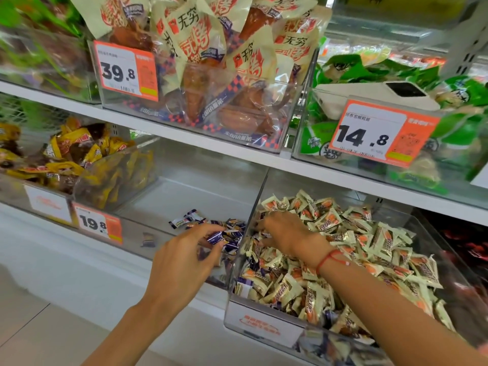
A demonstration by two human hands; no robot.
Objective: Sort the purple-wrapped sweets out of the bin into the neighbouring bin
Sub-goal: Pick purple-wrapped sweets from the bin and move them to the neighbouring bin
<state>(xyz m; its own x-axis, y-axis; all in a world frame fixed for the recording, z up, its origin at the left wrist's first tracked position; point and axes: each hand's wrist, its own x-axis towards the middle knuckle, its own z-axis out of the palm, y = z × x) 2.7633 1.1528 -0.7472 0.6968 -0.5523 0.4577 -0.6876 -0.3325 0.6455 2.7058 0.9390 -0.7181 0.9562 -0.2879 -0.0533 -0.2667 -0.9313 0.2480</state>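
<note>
A clear bin (264, 324) at lower right is heaped with cream-and-orange wrapped sweets (369, 241), with a few purple-wrapped ones (244, 282) against its left wall. The neighbouring clear bin (200, 191) to its left holds a small pile of purple-wrapped sweets (190, 219). My left hand (184, 262) hovers over that pile and pinches a purple-wrapped sweet (214, 236) between thumb and fingers. My right hand (287, 231), with a red string at the wrist, reaches into the full bin, its fingers curled down among the sweets near the left wall; what they hold is hidden.
A bin of yellow-wrapped snacks (68, 157) stands further left behind a 19.8 price tag (97, 223). The shelf above carries bins of packaged chicken snacks (206, 75) and green packets (396, 101) with 39.8 and 14.8 tags. White shelf front and floor lie below.
</note>
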